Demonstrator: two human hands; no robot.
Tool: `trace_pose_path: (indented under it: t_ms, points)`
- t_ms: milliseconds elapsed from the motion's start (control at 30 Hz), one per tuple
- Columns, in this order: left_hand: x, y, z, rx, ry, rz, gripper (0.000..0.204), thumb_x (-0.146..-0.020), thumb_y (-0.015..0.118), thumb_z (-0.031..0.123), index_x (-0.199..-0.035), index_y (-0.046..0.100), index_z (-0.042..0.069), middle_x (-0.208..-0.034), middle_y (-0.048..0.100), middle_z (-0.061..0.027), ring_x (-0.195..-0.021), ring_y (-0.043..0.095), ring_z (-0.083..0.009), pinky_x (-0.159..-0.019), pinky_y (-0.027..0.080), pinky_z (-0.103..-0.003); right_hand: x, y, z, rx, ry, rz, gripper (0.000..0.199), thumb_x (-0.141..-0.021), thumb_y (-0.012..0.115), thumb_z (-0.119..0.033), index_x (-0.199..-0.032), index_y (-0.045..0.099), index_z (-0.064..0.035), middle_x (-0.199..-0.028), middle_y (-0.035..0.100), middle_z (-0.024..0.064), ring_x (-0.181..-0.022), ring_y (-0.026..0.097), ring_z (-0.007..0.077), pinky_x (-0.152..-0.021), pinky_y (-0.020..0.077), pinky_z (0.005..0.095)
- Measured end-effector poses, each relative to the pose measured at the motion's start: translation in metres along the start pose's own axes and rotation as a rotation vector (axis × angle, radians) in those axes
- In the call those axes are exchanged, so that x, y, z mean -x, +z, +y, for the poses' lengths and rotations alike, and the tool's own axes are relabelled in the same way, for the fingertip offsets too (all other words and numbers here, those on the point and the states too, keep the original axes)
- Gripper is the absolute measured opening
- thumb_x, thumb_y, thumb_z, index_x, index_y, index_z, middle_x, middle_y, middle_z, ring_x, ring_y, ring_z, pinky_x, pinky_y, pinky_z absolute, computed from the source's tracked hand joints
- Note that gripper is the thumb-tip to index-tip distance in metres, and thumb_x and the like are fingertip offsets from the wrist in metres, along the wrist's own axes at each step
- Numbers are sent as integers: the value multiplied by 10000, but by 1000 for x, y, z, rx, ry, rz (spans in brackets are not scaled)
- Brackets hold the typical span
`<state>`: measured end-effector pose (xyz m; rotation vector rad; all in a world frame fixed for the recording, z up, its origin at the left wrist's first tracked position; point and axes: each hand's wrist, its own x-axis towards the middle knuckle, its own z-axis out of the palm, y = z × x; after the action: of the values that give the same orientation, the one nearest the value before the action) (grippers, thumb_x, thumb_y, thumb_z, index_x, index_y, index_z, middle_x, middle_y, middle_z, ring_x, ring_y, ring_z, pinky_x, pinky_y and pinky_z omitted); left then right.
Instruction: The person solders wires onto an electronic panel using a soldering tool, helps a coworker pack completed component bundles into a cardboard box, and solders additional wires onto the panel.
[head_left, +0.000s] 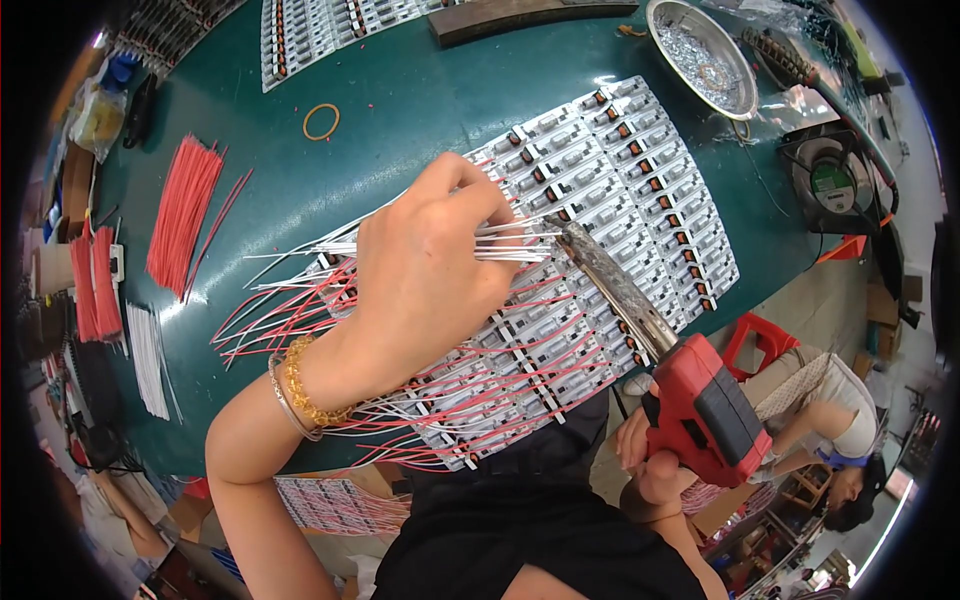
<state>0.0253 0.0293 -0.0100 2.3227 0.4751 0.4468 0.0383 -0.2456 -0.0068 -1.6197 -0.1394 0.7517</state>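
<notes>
The left hand (425, 270) pinches a small bunch of white wires (515, 245) between fingertips and thumb, holding their ends over the panel of small circuit boards (610, 190). The tip of the soldering gun (640, 320) meets those wire ends just beside the fingers. The right hand (650, 470) is clenched around the gun's red grip, low at the table's near edge. Bracelets (295, 390) circle the left wrist.

The panel lies flat on a dark green round table (400, 110), its near rows already strung with red and white wires (290, 310) that fan out to the left. Further left on the table lie a loose bundle of red wires (183, 212) and a bundle of white ones (148, 360). An orange rubber band (321, 121) sits apart toward the far side, near another board panel (320, 30).

At the far right a round metal bowl (703, 55) holds silvery scraps. Beside it stands a small fan (832, 183). Beyond the table's right edge another person (830, 440) bends over near a red stool (757, 340)
</notes>
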Motion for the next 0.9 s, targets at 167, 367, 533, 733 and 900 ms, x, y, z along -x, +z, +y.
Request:
trace_pose_path:
  t_ms: [167, 367, 533, 733, 900]
  points:
    - [-1, 1, 0, -4, -2, -1, 58, -692, 675, 68, -727, 644, 35, -838, 597, -97, -664, 607, -302, -589, 474, -385, -2, -12, 21, 116, -116, 17, 1027, -669, 711, -634, -1303, 358, 93, -495, 414, -29, -422, 434, 108, -450, 359, 237]
    - [-2, 0, -1, -50, 68, -9, 77, -735, 679, 22, -769, 620, -15, -793, 586, -102, -667, 579, -240, -598, 448, -310, -2, -7, 11, 79, -121, -9, 1000, -695, 692, -628, -1310, 366, 90, -508, 420, -29, -427, 439, 110, -461, 370, 247]
    - [-3, -15, 4, 204, 20, -128, 103, -713, 633, 17, -815, 644, 7, -805, 597, -135, -688, 595, -324, -619, 464, -378, 1, -9, 10, -107, -76, -22, 971, -713, 676, -626, -1309, 366, 75, -506, 407, -29, -429, 450, 116, -470, 389, 257]
    - [-5, -17, 0, 171, 76, -194, 110, -756, 665, 11, -849, 621, -27, -733, 550, -90, -617, 511, -175, -547, 387, -284, 5, -23, 26, -89, -145, 5, 925, -732, 662, -621, -1290, 361, 53, -502, 410, -23, -415, 454, 126, -470, 415, 267]
    - [-6, -24, 4, 114, 83, -215, 116, -748, 669, 9, -851, 634, -27, -730, 553, -104, -623, 519, -200, -550, 385, -294, 4, -51, 49, -171, -159, -133, 918, -751, 653, -619, -1288, 360, 65, -493, 407, -22, -393, 444, 129, -436, 403, 264]
